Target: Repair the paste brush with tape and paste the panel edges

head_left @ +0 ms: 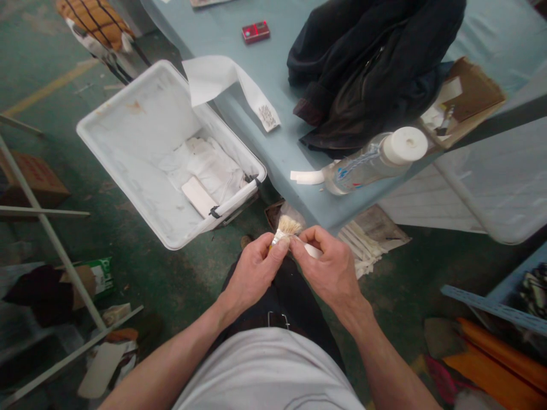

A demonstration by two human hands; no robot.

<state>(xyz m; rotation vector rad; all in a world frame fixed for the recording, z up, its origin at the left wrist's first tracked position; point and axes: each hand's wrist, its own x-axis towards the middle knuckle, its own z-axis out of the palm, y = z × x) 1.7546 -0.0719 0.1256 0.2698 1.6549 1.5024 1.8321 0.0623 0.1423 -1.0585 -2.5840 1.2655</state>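
My left hand (256,267) is closed around a small paintbrush (285,228), whose pale bristles stick up above my thumb. My right hand (331,265) pinches a white strip of tape or paper (311,249) against the brush just below the bristles. Both hands meet above my lap, close to the near corner of the blue table (273,142).
A white plastic bin (141,131) with white cloths stands on the left. On the table lie a dark jacket (367,68), a clear bottle with a white cap (376,159), a white label strip (305,177), a cardboard box (465,102) and a red box (255,32).
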